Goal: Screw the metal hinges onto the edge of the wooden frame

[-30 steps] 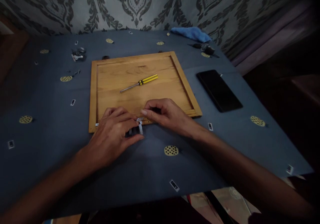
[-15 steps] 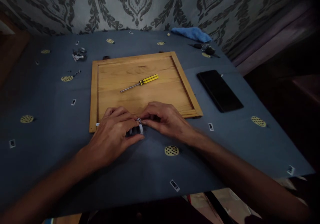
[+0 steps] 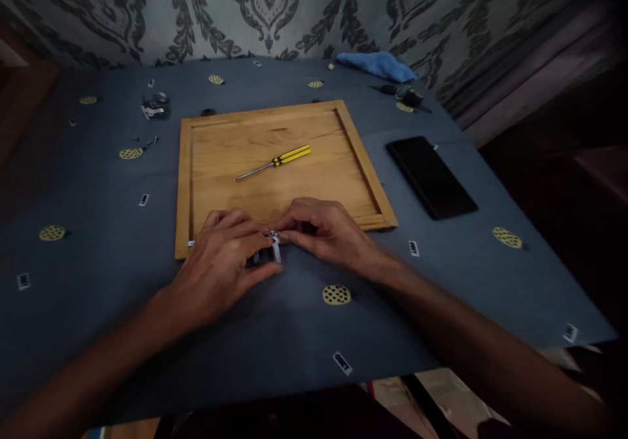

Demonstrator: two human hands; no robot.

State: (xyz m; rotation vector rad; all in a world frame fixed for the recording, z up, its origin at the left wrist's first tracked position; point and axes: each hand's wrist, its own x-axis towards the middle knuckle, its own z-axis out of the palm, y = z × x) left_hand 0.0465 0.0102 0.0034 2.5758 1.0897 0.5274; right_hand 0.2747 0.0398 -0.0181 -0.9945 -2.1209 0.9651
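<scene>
My left hand [image 3: 220, 265] lies curled over a small silver metal bracket [image 3: 275, 249] at the near edge of a wooden board [image 3: 216, 158], fingers closed on it. My right hand [image 3: 324, 229] meets it from the right, its fingertips pinched at a tiny metal piece on top of the bracket. Most of the bracket is hidden under my left fingers. A yellow-and-black screwdriver [image 3: 275, 162] lies untouched on the middle of the board.
A black phone [image 3: 430, 176] lies right of the board on the blue table cover [image 3: 98, 295]. A blue cloth [image 3: 375, 65] and dark small tools [image 3: 405, 96] sit at the back right. Loose metal parts [image 3: 156, 105] lie at the back left. The table's near edge is close.
My right hand's fingers have come down and left onto the bracket and now pinch at its top. My left hand has stayed in place.
</scene>
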